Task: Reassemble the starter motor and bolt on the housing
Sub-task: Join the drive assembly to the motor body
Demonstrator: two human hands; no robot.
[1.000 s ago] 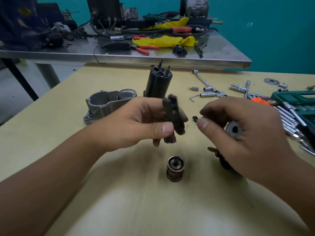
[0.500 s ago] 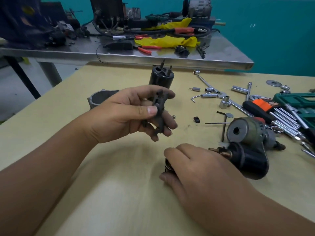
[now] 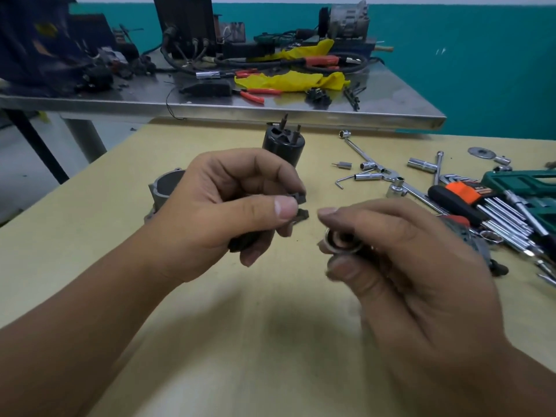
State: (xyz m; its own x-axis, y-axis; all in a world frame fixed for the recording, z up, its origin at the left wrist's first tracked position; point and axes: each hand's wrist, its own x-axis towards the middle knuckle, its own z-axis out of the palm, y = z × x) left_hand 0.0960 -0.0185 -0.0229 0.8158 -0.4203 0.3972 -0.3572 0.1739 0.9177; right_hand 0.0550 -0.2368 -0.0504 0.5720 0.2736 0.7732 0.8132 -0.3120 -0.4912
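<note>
Left hand (image 3: pixel 228 206) fingers pinch a black lever (image 3: pixel 298 203) above the table (image 3: pixel 240 326), long axis pointing right toward the clutch (image 3: pixel 343 242), gripped in right hand (image 3: pixel 406 266) fingers just beside, its open end facing up-left.

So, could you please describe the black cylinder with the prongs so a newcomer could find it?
Start at the yellow wooden table, below the steel bench edge. Just beyond the left hand stands a black cylinder, upright. Two thin prongs stick up from its top, unlike the grey housing to its left.

Head view — downward, close over table (image 3: pixel 210 341)
</note>
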